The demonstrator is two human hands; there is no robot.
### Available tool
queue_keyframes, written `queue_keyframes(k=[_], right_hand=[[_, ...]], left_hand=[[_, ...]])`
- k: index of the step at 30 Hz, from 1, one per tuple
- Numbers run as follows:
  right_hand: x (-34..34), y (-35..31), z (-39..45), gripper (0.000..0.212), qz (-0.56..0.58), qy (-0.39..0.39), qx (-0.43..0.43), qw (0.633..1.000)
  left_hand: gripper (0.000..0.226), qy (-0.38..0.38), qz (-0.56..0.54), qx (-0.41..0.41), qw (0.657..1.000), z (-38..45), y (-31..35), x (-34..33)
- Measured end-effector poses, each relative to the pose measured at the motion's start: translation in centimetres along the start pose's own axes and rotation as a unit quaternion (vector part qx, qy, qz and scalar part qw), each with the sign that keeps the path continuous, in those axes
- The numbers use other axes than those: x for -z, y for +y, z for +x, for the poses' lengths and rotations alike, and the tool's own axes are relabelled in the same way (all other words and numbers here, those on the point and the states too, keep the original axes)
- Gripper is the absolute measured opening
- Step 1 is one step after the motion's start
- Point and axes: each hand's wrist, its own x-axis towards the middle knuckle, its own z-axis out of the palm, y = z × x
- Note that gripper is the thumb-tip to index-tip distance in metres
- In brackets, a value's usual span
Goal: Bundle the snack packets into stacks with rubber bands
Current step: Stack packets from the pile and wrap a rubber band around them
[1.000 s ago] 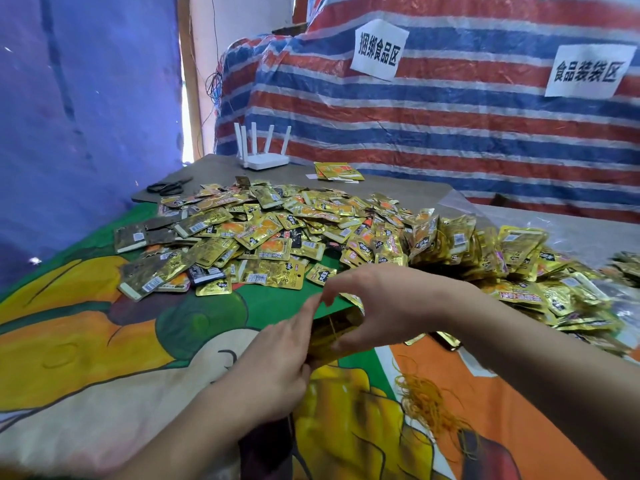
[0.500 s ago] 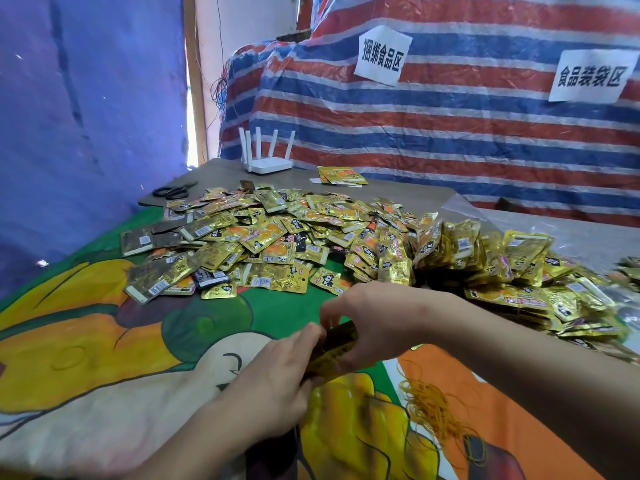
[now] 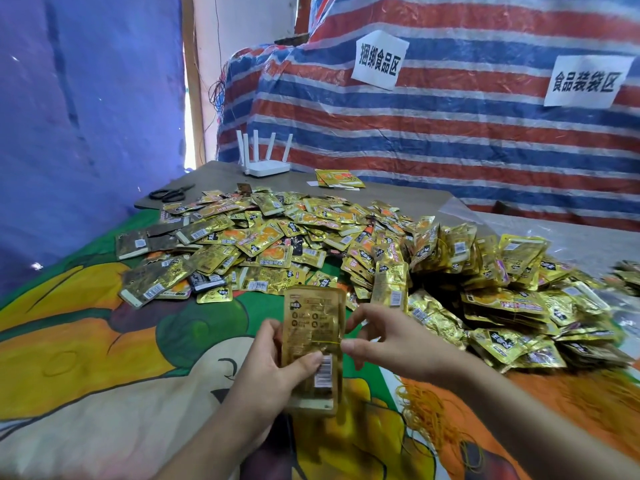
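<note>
Hands [image 3: 273, 372] gripping banded packet stack [image 3: 311, 344]

A second ago the stack of packets [image 3: 313, 344] lay low and flat between the two hands near the bottom middle of the frame, mostly hidden; now it stands up tall with its back side and barcode facing the camera, and a thin yellow rubber band [image 3: 327, 342] goes across its middle. The left hand [image 3: 273, 372] now holds it from the left with the thumb on the front. The right hand [image 3: 391, 341] used to cover the stack from above, and now it is at the right edge, fingertips pinching at the band.
</note>
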Motion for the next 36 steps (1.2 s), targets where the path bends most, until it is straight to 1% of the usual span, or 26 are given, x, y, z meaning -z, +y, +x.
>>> queue_keyframes(k=[1, 2, 3, 4, 6, 7, 8, 9, 10, 11, 13, 14, 16, 18, 21, 22, 24, 25, 26, 27, 29, 30, 32, 34, 36], right_hand=[[-0.8, 0.4, -0.3, 0.042, 0.083, 0.031, 0.004, 0.996], [-1.5, 0.7, -0.5, 0.042, 0.163, 0.065, 0.010, 0.985], [-2.1, 0.9, -0.6, 0.041, 0.229, 0.096, 0.021, 0.968], [-2.8, 1.2, -0.6, 0.035, 0.267, 0.130, 0.037, 0.954], [-4.2, 1.8, -0.3, 0.017, 0.267, 0.227, 0.058, 0.935], [-4.8, 2.2, -0.1, 0.009, 0.257, 0.282, 0.049, 0.923], [-5.2, 2.5, 0.1, 0.006, 0.254, 0.328, 0.031, 0.910], [-5.3, 2.7, 0.2, 0.006, 0.251, 0.352, 0.011, 0.902], [-5.4, 2.9, 0.2, 0.006, 0.244, 0.350, -0.007, 0.905], [-5.5, 2.9, 0.2, 0.007, 0.231, 0.319, -0.026, 0.919], [-5.9, 2.5, 0.5, 0.019, 0.203, 0.225, -0.051, 0.952], [-6.3, 2.2, 0.7, 0.023, 0.206, 0.190, -0.053, 0.958], [-6.6, 1.7, 1.2, 0.023, 0.256, 0.173, -0.049, 0.950], [-6.2, 1.5, 1.5, 0.021, 0.308, 0.179, -0.062, 0.932], [-5.2, 2.2, 1.6, 0.024, 0.357, 0.174, -0.083, 0.914], [-5.0, 2.5, 1.6, 0.028, 0.368, 0.181, -0.088, 0.908], [-4.7, 3.0, 1.6, 0.042, 0.358, 0.207, -0.108, 0.904], [-4.3, 3.2, 1.6, 0.050, 0.336, 0.227, -0.122, 0.906], [-3.5, 3.5, 1.5, 0.054, 0.311, 0.245, -0.130, 0.909], [-2.3, 3.8, 1.4, 0.053, 0.298, 0.268, -0.130, 0.907], [1.2, 4.1, 1.1, 0.044, 0.269, 0.326, -0.124, 0.898], [3.5, 4.4, 1.0, 0.045, 0.227, 0.358, -0.123, 0.897], [8.3, 4.9, 1.0, 0.048, 0.148, 0.410, -0.122, 0.892], [12.6, 5.0, 1.4, 0.043, 0.105, 0.441, -0.118, 0.884], [15.8, 5.1, 1.9, 0.033, 0.052, 0.441, -0.127, 0.887]], left_hand=[[0.054, -0.001, -0.051, 0.025, 0.998, 0.1, -0.1, -0.1], [0.057, -0.001, -0.078, 0.044, 0.996, 0.2, -0.3, -0.2], [0.060, -0.002, -0.095, 0.061, 0.994, 0.3, -0.5, -0.3], [0.062, -0.001, -0.100, 0.073, 0.992, 0.3, -0.7, -0.3], [0.064, 0.001, -0.090, 0.084, 0.992, 0.4, -1.0, -0.4], [0.063, 0.001, -0.083, 0.085, 0.993, 0.5, -1.1, -0.3], [0.061, -0.002, -0.075, 0.082, 0.994, 0.6, -1.2, -0.2], [0.059, -0.008, -0.063, 0.077, 0.995, 0.8, -1.2, 0.0], [0.056, -0.014, -0.043, 0.068, 0.997, 0.9, -1.2, 0.1], [0.055, -0.020, -0.019, 0.057, 0.998, 1.1, -1.2, 0.1], [0.051, -0.029, 0.036, 0.032, 0.998, 1.4, -0.8, -0.1], [0.046, -0.032, 0.064, 0.017, 0.997, 1.6, -0.6, -0.4], [0.034, -0.031, 0.135, -0.020, 0.990, 2.3, -0.3, -1.0], [0.025, -0.022, 0.236, -0.064, 0.969, 2.8, 0.5, -1.5], [0.020, -0.059, 0.319, -0.095, 0.941, 3.8, 1.4, -2.0], [0.031, -0.084, 0.339, -0.094, 0.932, 4.1, 1.3, -2.2], [0.080, -0.120, 0.368, -0.076, 0.919, 5.1, 0.8, -2.1], [0.099, -0.115, 0.375, -0.065, 0.917, 5.8, 0.5, -2.0], [0.107, -0.095, 0.372, -0.065, 0.921, 6.5, 0.1, -1.7], [0.106, -0.063, 0.370, -0.076, 0.924, 7.3, -0.2, -1.2], [0.087, -0.006, 0.394, -0.107, 0.913, 8.5, -1.2, 0.1], [0.077, 0.013, 0.409, -0.116, 0.905, 8.8, -1.8, 0.7], [0.065, 0.035, 0.439, -0.129, 0.889, 9.2, -3.0, 1.7], [0.056, 0.049, 0.443, -0.143, 0.884, 9.5, -3.7, 2.3], [0.043, 0.062, 0.439, -0.152, 0.883, 9.8, -4.0, 2.4]])
